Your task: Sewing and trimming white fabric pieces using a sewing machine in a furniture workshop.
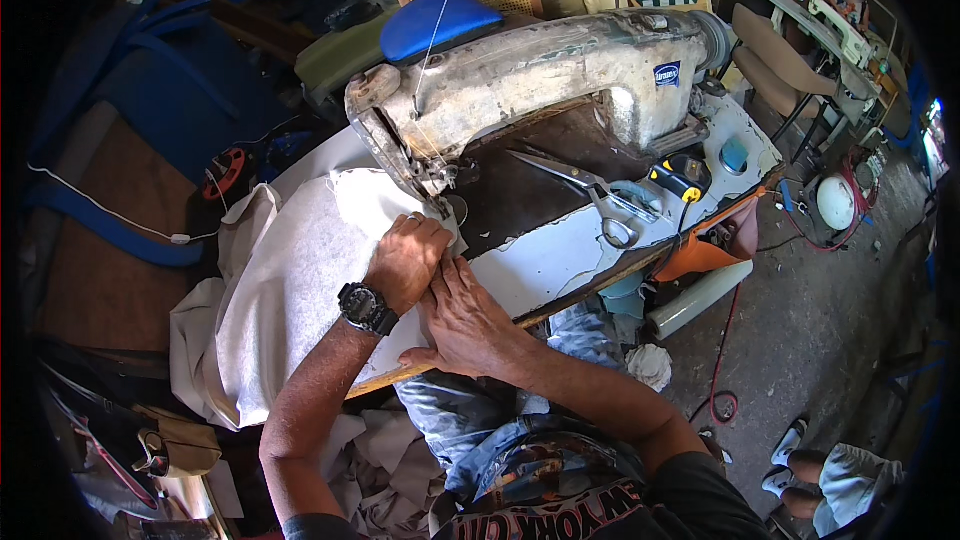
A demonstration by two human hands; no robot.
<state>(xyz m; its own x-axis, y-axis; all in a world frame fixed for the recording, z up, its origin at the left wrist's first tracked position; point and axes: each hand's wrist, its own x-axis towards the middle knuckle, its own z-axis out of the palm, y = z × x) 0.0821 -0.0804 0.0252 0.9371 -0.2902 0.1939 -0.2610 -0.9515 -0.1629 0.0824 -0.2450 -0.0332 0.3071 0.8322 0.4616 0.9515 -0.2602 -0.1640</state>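
A worn industrial sewing machine (520, 80) stands on its table, its needle area above a large piece of off-white fabric (290, 280) that drapes off the left side. My left hand (412, 252), with a black watch on its wrist, is closed on the fabric's edge just in front of the presser foot. Against it lies my right hand (475, 325), fingers stretched out and thumb apart, at the table's front edge. The left fingertips are partly hidden. A pair of scissors (590, 185) rests on the table under the machine arm.
Right of the scissors sit a black-and-yellow tool (680, 178) and a small blue round object (734, 154). A transparent roll (700, 300) is below the table edge. Another person's legs (800, 475) show at lower right. A blue padded seat (440, 22) is behind the machine.
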